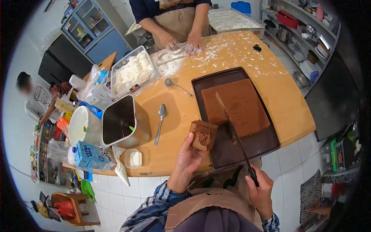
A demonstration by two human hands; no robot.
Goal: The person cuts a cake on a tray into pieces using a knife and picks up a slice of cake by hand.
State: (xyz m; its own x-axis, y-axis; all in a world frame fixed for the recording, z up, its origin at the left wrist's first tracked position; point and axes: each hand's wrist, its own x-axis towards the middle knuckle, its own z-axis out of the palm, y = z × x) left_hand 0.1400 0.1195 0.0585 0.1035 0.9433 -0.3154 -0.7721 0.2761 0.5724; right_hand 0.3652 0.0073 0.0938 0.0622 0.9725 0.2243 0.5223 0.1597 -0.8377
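Observation:
My left hand (190,156) holds up a broken-edged piece of chocolate cake (203,135) beside the tray's left side. In my right hand (260,189) is the black handle of a long knife (236,136), its blade slanting up and left across the cake. A large rectangular chocolate cake (239,104) lies on a dark brown tray (220,156). The cake's near left corner is cut away, and crumbs sit by the blade there. Whether the blade touches the cake's top, I cannot tell.
Left of the tray lie a spoon (160,123) and a small strainer (176,86). A metal container (139,125), a milk carton (91,155) and a tub of white dough (135,73) line the left side. Across the table a co-worker's hands (181,44) press floured dough.

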